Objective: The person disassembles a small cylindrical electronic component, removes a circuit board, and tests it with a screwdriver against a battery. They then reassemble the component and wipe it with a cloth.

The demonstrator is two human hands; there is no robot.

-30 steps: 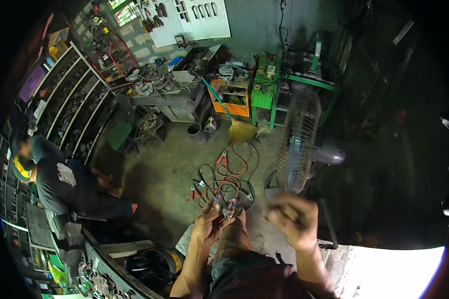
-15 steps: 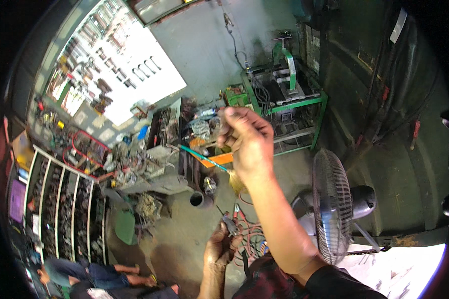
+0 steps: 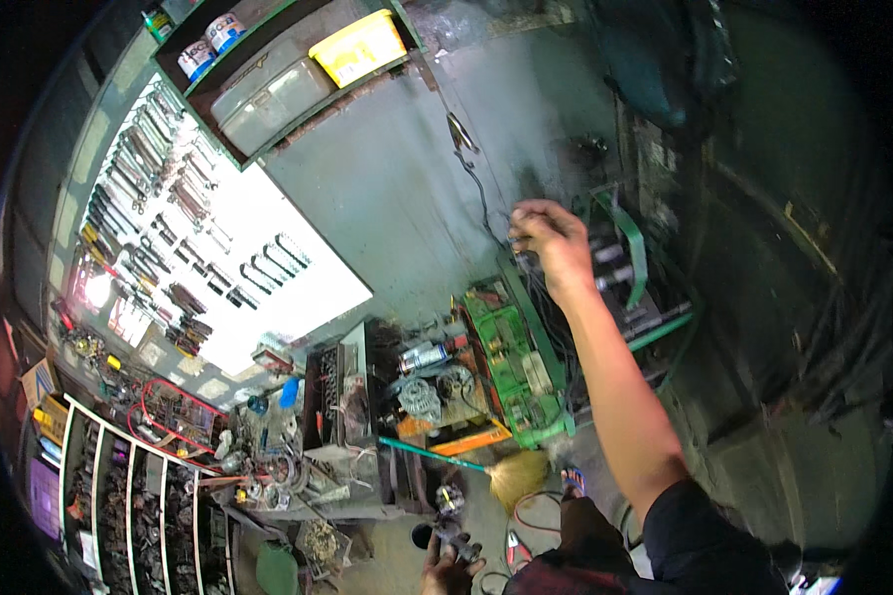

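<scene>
My right hand [image 3: 554, 243] is raised at arm's length, its fingers curled together. Anything between them is too small or too hidden to make out. It appears in front of a green-framed machine [image 3: 633, 243], beside a black cable [image 3: 477, 193] that hangs down the wall; I cannot tell whether it touches either. Low at the lower edge, my left hand [image 3: 445, 575] is closed around a small dark grey metal part [image 3: 454, 541]. Part of that hand is cut off by the edge.
A broom [image 3: 519, 480] leans by the bench, near an alternator [image 3: 420, 400] and a green tray [image 3: 511, 362]. The wall carries a white tool board [image 3: 308, 243] and a shelf with a yellow bin [image 3: 359, 50]. A red clamp [image 3: 515, 548] lies on the floor.
The view has tilted up, bringing in the wall shelf and losing the fan and the seated person. My right hand has moved from before the bench toward the green-framed machine. My left hand keeps the metal part.
</scene>
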